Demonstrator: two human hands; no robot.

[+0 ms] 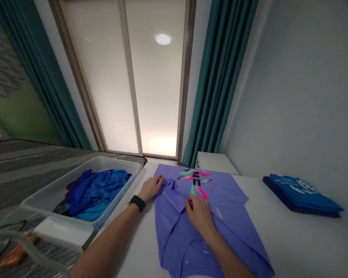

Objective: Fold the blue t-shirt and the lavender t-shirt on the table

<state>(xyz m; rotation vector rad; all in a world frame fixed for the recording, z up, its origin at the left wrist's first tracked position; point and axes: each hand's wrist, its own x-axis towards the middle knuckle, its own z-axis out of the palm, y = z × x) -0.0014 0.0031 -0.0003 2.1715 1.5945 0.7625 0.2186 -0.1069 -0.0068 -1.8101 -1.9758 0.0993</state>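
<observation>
A purple T-shirt [232, 216] lies spread over the white table, its neckline toward me and a pink, green and black print near the far end. My left hand [151, 187], with a dark watch on the wrist, is closed on the shirt's far left edge, where the cloth bunches into small folds. Over the middle of the shirt, just below the print, my right hand [199, 214] is closed with its fingers curled on the fabric. A diagonal crease runs through the cloth left of that hand.
Left of the table stands a clear plastic bin [40, 197] holding crumpled blue and purple clothes [98, 193]. A stack of folded blue garments [301, 193] sits at the table's right, near the wall. Behind the table are a white cabinet [214, 162] and a teal curtain [220, 85].
</observation>
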